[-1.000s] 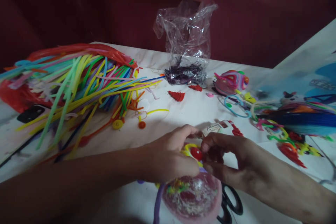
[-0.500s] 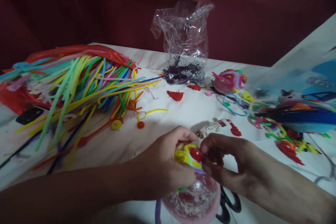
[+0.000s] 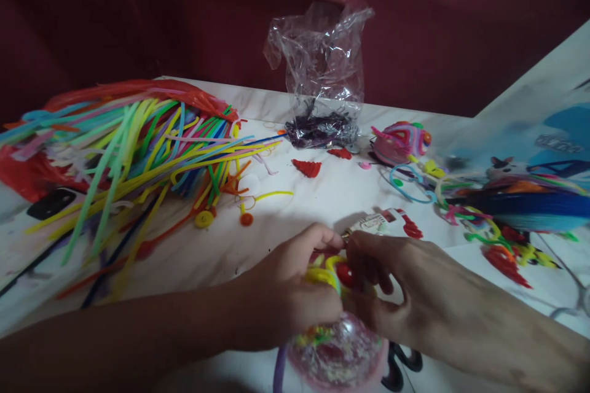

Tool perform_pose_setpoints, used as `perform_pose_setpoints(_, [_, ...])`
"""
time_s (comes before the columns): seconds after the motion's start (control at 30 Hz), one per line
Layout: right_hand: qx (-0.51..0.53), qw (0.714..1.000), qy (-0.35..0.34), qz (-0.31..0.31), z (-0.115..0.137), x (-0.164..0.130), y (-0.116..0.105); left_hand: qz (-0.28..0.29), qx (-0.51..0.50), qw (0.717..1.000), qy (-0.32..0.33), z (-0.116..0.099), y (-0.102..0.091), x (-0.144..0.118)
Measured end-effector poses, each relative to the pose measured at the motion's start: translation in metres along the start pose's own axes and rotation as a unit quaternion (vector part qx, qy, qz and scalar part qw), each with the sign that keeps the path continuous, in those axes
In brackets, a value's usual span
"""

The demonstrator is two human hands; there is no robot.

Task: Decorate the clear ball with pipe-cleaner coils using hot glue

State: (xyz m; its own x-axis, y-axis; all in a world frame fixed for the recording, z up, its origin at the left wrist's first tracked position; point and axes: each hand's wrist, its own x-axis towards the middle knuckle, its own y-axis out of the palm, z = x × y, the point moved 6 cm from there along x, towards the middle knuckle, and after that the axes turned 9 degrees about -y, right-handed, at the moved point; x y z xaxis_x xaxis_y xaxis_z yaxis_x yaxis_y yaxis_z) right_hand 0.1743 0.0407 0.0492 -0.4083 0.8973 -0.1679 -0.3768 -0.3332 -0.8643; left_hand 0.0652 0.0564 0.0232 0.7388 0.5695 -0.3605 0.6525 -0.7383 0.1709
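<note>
Ball (image 3: 338, 359) is at near centre, under both hands. Left hand (image 3: 295, 288): thumb and index apart, curled round its yellow coil (image 3: 321, 274). Right hand (image 3: 396, 282): fingers bent at the red knob (image 3: 343, 273); blurred, can't tell if pinching.

Risks: knob could shift if right fingertips slip; ball is round, could roll if left grip loosens; could also bump the black loops (image 3: 405, 359) just beside it.

Counts: 1 ball, 1 knob, 2 loops, 1 clear bag (image 3: 325, 73), 2 red scraps (image 3: 306, 168) near it. Strips (image 3: 138, 135): too tangled to count.
</note>
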Motion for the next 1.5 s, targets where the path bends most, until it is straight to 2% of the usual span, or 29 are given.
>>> perform_pose_setpoints(0.2, [0.005,1.0,0.023,-0.001,-0.002,-0.002,-0.002,0.013,-0.03,0.998,-0.06,0.007,-0.005,-0.006])
perform_pose_setpoints(0.33, [-0.003,1.0,0.025,0.01,-0.001,-0.003,-0.002,-0.002,-0.05,0.998,-0.042,0.008,-0.007,-0.007])
perform_pose_setpoints(0.57, [-0.042,0.996,0.073,0.019,-0.007,-0.006,-0.002,-0.023,-0.047,0.998,-0.036,0.013,-0.005,-0.007])
perform_pose_setpoints(0.97, [-0.025,0.995,0.088,0.026,-0.009,-0.006,-0.004,-0.016,-0.051,0.998,-0.036,0.01,-0.004,-0.006])
perform_pose_setpoints(1.1, [-0.048,0.995,0.081,0.019,-0.006,-0.006,-0.008,-0.028,-0.066,0.997,-0.027,0.006,-0.003,-0.006])
perform_pose_setpoints(1.2, [-0.077,0.991,0.1,0.035,-0.005,-0.005,-0.008,-0.028,-0.068,0.997,-0.025,0.006,-0.002,-0.005])
perform_pose_setpoints(1.37, [-0.087,0.995,0.039,0.0,0.001,0.002,-0.011,-0.027,-0.069,0.997,-0.026,0.008,-0.002,-0.004])
perform_pose_setpoints(1.5, [-0.068,0.997,0.031,0.023,-0.001,0.004,-0.008,-0.024,-0.073,0.997,-0.027,0.008,0.0,-0.004])
